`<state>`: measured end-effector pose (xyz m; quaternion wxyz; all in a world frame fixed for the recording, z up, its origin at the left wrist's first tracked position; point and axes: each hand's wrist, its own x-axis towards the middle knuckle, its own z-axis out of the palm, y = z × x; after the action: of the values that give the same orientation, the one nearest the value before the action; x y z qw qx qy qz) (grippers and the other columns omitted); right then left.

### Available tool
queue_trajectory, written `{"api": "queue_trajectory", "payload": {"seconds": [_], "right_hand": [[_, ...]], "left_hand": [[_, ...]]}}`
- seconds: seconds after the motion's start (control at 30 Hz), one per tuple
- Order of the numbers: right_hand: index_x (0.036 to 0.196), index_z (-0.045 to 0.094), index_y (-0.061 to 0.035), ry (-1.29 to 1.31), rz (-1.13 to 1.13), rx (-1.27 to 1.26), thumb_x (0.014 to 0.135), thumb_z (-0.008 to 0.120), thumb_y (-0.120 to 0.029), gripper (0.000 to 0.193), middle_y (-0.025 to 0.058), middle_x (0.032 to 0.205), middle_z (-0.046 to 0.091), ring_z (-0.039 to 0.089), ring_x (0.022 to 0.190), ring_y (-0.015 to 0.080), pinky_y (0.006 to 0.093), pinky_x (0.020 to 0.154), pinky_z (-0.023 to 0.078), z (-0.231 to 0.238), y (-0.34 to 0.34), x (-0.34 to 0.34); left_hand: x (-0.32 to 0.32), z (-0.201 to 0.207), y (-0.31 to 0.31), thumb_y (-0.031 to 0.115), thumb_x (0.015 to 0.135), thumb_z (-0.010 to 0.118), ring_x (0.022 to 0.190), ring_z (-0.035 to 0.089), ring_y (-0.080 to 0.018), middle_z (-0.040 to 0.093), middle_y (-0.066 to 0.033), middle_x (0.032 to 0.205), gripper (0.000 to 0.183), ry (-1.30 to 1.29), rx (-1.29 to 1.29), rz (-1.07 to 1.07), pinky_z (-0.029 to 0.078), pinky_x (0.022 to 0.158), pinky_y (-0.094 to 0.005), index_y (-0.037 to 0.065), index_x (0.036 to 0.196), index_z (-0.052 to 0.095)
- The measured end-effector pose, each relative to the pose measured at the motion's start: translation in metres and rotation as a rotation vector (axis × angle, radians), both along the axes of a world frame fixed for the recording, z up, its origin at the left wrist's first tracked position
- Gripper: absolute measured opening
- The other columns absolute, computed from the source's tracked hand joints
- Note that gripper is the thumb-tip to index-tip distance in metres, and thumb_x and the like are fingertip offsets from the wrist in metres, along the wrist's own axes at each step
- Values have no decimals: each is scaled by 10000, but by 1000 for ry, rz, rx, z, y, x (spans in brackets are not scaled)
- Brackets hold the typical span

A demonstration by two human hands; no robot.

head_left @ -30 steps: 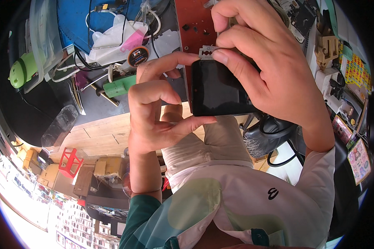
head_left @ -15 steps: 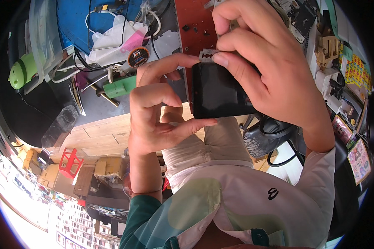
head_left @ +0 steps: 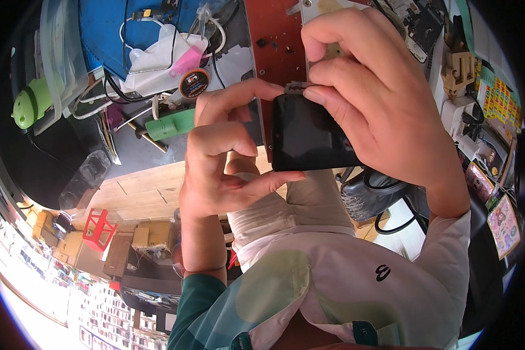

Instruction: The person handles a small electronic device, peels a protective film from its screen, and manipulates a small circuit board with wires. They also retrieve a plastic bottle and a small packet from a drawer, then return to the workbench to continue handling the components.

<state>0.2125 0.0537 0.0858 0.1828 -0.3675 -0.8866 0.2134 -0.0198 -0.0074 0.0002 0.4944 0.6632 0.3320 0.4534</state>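
Note:
Between the thumb and index finger of my left hand (head_left: 213, 157) sits a black phone (head_left: 309, 137), held by its edges with its dark, glossy screen facing me. My right hand (head_left: 373, 105) pinches a thin metal razor blade (head_left: 296, 87) between thumb and index finger. The blade lies against the phone's far edge, near its left corner; how deep it reaches there cannot be made out. My right hand covers the phone's right end.
Beyond the phone is a red work surface (head_left: 274, 35) with small dark bits. To the left lie a white face mask (head_left: 157, 55), a round tin (head_left: 194, 83), a green cylinder (head_left: 170, 123) and tangled cables. A circuit board (head_left: 420, 29) lies at the far right.
The phone and both hands have shifted slightly nearer to me. Less of the razor blade shows beyond the phone's far edge.

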Motion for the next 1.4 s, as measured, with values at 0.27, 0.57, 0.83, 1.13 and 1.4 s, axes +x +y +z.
{"api": "queue_trajectory", "payload": {"seconds": [0.27, 0.57, 0.83, 1.13, 1.4], "right_hand": [[902, 633, 4, 93, -18, -58, 758, 775, -3, 202, 102, 1128, 605, 566, 879, 267, 373, 752, 455, -4, 4, 4], [906, 629, 9, 137, -35, -80, 824, 759, -14, 156, 122, 1123, 584, 560, 896, 271, 378, 776, 452, -7, 5, 9], [908, 625, 14, 199, -28, -70, 882, 745, -23, 129, 140, 1119, 565, 555, 911, 274, 383, 798, 450, -22, 5, 18], [872, 624, 15, 132, -80, -92, 815, 763, -4, 152, 125, 1112, 580, 547, 870, 260, 367, 752, 448, -18, -1, 15], [935, 660, 24, 45, 114, 425, 668, 816, 17, 310, 106, 1151, 650, 567, 852, 262, 349, 680, 444, -32, -1, 20]], "left_hand": [[1, 1, -2, 219, 584, 1041, 997, 573, -241, 609, -330, 1313, 768, -10, -17, 0, 424, 813, -344, 176, 1059, 439], [2, 4, 3, 103, 629, 1006, 954, 559, -227, 583, -333, 1366, 718, -85, -15, -27, 462, 837, -355, 189, 1070, 446], [3, 4, 3, 18, 663, 972, 896, 591, -195, 541, -360, 1408, 692, -156, -64, -68, 494, 776, -310, 177, 1102, 462], [2, 3, 2, 55, 657, 985, 879, 594, -189, 542, -359, 1407, 687, -150, -55, -57, 497, 763, -300, 160, 1094, 465], [0, 6, -1, 149, 648, 1000, 874, 547, -181, 564, -335, 1377, 691, -83, -43, -23, 486, 768, -310, 161, 1084, 465]]}}
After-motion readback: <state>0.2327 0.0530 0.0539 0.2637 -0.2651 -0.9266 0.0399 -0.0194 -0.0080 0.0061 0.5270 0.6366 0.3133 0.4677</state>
